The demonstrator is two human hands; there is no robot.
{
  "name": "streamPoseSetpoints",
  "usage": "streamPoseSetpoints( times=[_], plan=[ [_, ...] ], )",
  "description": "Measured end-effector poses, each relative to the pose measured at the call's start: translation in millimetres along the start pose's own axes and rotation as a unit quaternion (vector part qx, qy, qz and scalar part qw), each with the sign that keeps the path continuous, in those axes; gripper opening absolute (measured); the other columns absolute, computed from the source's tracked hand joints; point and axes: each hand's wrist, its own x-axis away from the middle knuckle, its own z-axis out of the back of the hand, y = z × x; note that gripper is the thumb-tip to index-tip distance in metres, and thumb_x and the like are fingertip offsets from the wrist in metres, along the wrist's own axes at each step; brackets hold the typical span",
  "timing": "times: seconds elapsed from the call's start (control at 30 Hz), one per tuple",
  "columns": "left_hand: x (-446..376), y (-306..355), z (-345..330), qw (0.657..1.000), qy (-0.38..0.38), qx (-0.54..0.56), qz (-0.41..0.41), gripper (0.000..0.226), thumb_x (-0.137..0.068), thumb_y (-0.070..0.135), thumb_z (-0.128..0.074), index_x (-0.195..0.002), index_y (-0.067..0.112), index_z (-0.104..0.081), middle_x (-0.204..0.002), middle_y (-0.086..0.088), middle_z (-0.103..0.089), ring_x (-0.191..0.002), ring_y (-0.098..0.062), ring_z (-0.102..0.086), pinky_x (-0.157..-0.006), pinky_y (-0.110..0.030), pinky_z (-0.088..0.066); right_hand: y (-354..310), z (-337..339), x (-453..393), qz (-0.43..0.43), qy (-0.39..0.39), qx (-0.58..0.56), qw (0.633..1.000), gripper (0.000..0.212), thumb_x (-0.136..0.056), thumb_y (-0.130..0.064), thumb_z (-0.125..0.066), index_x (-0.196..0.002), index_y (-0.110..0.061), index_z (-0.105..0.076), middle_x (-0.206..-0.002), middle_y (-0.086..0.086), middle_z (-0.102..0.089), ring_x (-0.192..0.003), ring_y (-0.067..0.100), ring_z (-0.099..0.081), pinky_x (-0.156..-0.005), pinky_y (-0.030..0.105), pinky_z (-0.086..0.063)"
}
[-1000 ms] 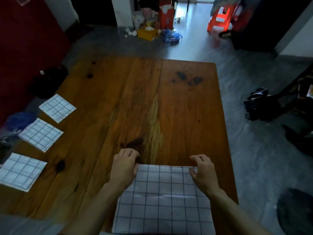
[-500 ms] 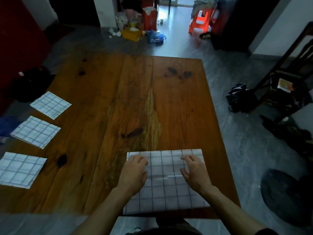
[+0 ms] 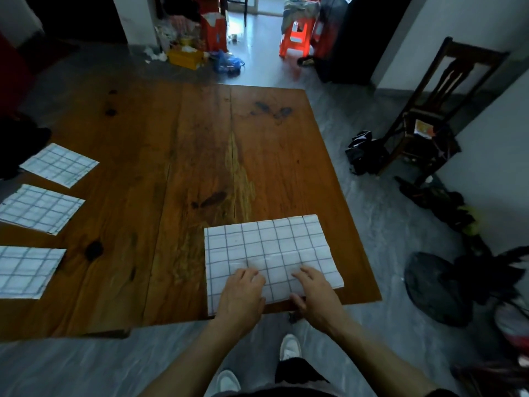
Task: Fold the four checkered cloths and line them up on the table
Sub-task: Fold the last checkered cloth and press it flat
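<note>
A wooden table (image 3: 171,167) is seen from above, and a white checkered cloth (image 3: 266,247), folded into a wide rectangle, is laid flat near its front right corner, with the near edge of the cloth close to the table edge. The left hand (image 3: 242,299) is placed palm down on the near part of this cloth, with the fingers only slightly bent and pressed on the fabric; nothing is gripped by it. The right hand (image 3: 315,296) is placed beside it on the near right part of the cloth, the fingers spread and flat on the fabric, while the thumb is set at the near edge. Whether the edge is pinched by the thumb cannot be told. Three folded checkered cloths are lined along the left side of the table: a far one (image 3: 60,164), a middle one (image 3: 40,209) and a near one (image 3: 25,270), all apart from each other.
</note>
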Motion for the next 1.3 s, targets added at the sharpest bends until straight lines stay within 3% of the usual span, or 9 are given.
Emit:
streamPoseSetpoints(
  times=[0.3,0.47,0.6,0.9,1.13,1.3],
  plan=[
    [-13,20,-13,0.998,-0.004,-0.028,0.049,0.03,-0.089,0.029,-0.057,-0.118,0.023,-0.06,-0.123,0.002,-0.059,-0.111,-0.018,-0.051,-0.092,-0.033,-0.048,3,-6,-11,0.053,0.016,0.027,0.998,0.055,-0.093,-0.036,-0.061,-0.142,-0.024,-0.039,-0.154,0.003,-0.033,-0.144,0.019,-0.025,-0.117,0.031,-0.023],
    [-12,17,-35,0.995,0.001,-0.054,0.083,0.034,-0.085,0.035,-0.064,-0.116,0.022,-0.062,-0.13,-0.001,-0.057,-0.112,-0.02,-0.054,-0.088,-0.034,-0.051,10,-25,-15,0.054,0.008,0.063,0.997,0.063,-0.095,-0.04,-0.056,-0.148,-0.021,-0.028,-0.159,0.011,-0.022,-0.149,0.029,-0.015,-0.117,0.036,-0.006],
    [-5,5,-37,0.994,-0.007,-0.067,0.09,0.042,-0.079,0.036,-0.072,-0.117,0.022,-0.06,-0.131,-0.003,-0.054,-0.116,-0.023,-0.053,-0.085,-0.036,-0.054,29,-24,-16,0.04,0.007,0.047,0.998,0.056,-0.095,-0.028,-0.056,-0.146,-0.022,-0.032,-0.16,0.012,-0.022,-0.149,0.03,-0.014,-0.12,0.039,-0.013],
    [30,-31,-28,0.993,-0.009,-0.065,0.102,0.048,-0.072,0.033,-0.082,-0.114,0.023,-0.061,-0.128,-0.004,-0.058,-0.111,-0.025,-0.059,-0.076,-0.035,-0.055,86,-2,-10,0.0,-0.002,0.042,0.999,0.053,-0.099,-0.03,-0.051,-0.149,-0.028,-0.033,-0.162,0.008,-0.017,-0.15,0.026,-0.01,-0.12,0.038,-0.016],
    [34,-36,-25,0.993,-0.003,-0.06,0.103,0.041,-0.07,0.028,-0.084,-0.106,0.026,-0.064,-0.12,-0.002,-0.06,-0.102,-0.023,-0.06,-0.069,-0.034,-0.054,74,7,-6,-0.01,0.018,0.038,0.999,0.049,-0.099,-0.019,-0.051,-0.146,-0.026,-0.039,-0.159,0.006,-0.027,-0.149,0.023,-0.018,-0.12,0.036,-0.019],
    [36,-41,-19,0.994,-0.01,-0.055,0.093,0.041,-0.073,0.024,-0.08,-0.111,0.025,-0.065,-0.123,-0.002,-0.062,-0.108,-0.023,-0.06,-0.076,-0.035,-0.055,64,6,0,-0.015,0.019,0.033,0.999,0.055,-0.093,-0.019,-0.06,-0.144,-0.025,-0.041,-0.156,0.004,-0.03,-0.146,0.022,-0.025,-0.118,0.036,-0.024]
  ],
)
